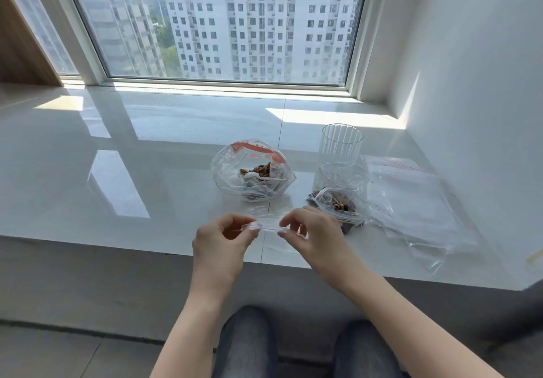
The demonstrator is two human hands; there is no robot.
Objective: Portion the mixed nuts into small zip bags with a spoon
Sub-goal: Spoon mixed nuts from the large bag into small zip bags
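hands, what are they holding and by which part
Both hands, left and right, pinch a small clear plastic zip bag at its top edge, one at each end.

Both forearms reach forward, converging. The left hand (219,238) and the right hand (313,230) face each other with fingers curled, thumbs and fingertips pinching together.

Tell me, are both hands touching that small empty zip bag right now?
Touching. The head view shows the left hand and right hand each pinching an end of the small zip bag's top strip, just above the sill's front edge.
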